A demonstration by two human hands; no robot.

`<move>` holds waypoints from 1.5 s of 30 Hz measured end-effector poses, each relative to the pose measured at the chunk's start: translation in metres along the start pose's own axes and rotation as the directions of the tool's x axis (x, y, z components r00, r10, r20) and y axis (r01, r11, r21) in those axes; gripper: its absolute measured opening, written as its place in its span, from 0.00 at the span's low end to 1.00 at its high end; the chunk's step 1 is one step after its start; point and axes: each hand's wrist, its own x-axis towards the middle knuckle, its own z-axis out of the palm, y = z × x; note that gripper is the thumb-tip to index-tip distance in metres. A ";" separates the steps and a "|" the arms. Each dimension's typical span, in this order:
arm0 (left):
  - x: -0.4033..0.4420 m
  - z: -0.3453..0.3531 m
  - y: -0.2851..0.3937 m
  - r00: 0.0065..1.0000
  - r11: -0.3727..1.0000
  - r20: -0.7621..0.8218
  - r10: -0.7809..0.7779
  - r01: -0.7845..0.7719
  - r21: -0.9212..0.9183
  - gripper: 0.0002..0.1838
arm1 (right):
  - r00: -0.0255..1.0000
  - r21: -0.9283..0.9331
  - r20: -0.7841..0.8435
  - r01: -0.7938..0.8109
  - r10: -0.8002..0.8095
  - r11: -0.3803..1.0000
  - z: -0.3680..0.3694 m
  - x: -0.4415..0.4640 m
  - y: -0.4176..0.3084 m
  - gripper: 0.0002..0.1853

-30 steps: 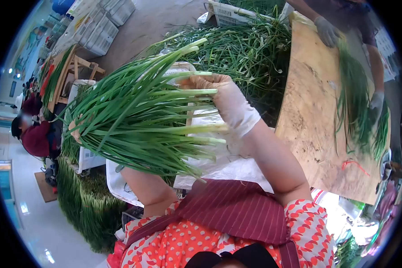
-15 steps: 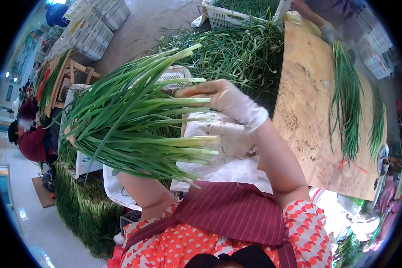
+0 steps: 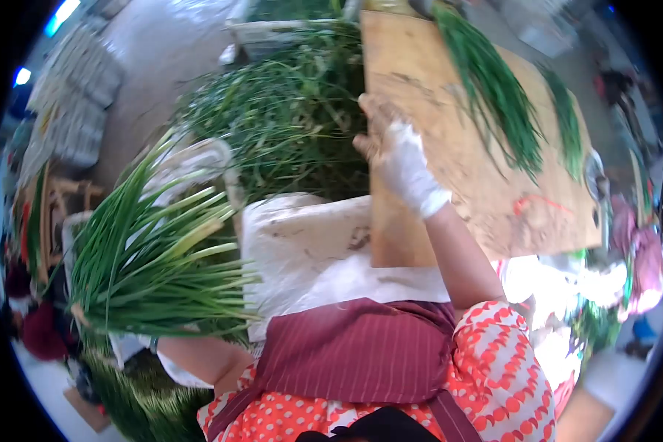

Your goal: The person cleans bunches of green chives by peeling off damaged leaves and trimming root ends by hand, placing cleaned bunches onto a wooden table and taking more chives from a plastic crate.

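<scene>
My left hand (image 3: 80, 315) is wrapped round the leafy end of a loose bunch of garlic chives (image 3: 162, 272). Only a fingertip shows past the leaves, and the rest of that hand is hidden beneath them. The pale stem ends fan out toward the right. My right hand (image 3: 398, 151), in a white glove with the fingertips bare or torn through, is in the air over the left edge of a wooden board (image 3: 420, 221). Its fingers are apart and nothing is in them. A heap of loose green leaves (image 3: 295, 110) lies just left of it.
Tied chives (image 3: 493, 96) and a smaller bundle (image 3: 565, 121) lie on the board near a red tie (image 3: 538, 202). A white sheet (image 3: 302, 228) covers the spot before my apron. Stacked white crates (image 3: 74, 110) stand far left; another person (image 3: 40, 331) sits below them.
My right hand has left the stem ends and swung right to the board, its fingers spreading. The chives in my left hand have shifted left and lower as the view turned.
</scene>
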 end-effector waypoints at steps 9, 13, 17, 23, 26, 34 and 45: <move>0.004 0.013 -0.021 0.981 0.930 0.110 0.157 -0.185 0.317 0.19 | 0.927 -0.471 -0.121 -0.369 0.356 0.801 -0.070 -0.193 0.051 0.48; 0.006 0.013 -0.026 0.979 0.910 0.120 0.166 -0.199 0.364 0.20 | 0.914 -0.479 -0.066 -0.382 0.401 0.791 -0.020 -0.123 0.032 0.51; 0.009 0.010 -0.029 0.978 0.896 0.129 0.164 -0.202 0.396 0.20 | 0.949 -0.175 0.000 -0.311 0.316 0.934 0.072 0.018 0.012 0.46; 0.011 -0.005 -0.041 0.975 0.845 0.134 0.177 -0.220 0.487 0.20 | 0.980 -0.103 -0.113 -0.175 0.164 0.979 0.116 0.107 -0.009 0.40; 0.014 -0.003 -0.039 0.974 0.793 0.108 0.199 -0.225 0.566 0.20 | 0.927 0.036 -0.222 -0.303 0.303 0.952 0.047 0.079 0.046 0.35; 0.046 0.021 0.088 0.977 0.501 0.066 0.202 -0.161 0.850 0.21 | 0.829 0.445 0.529 -0.092 -0.179 0.891 0.037 0.066 0.021 0.21; 0.072 0.015 0.225 0.928 -0.805 0.082 0.364 0.269 0.529 0.11 | 0.951 0.712 0.247 -0.307 0.185 0.632 -0.069 -0.024 -0.014 0.12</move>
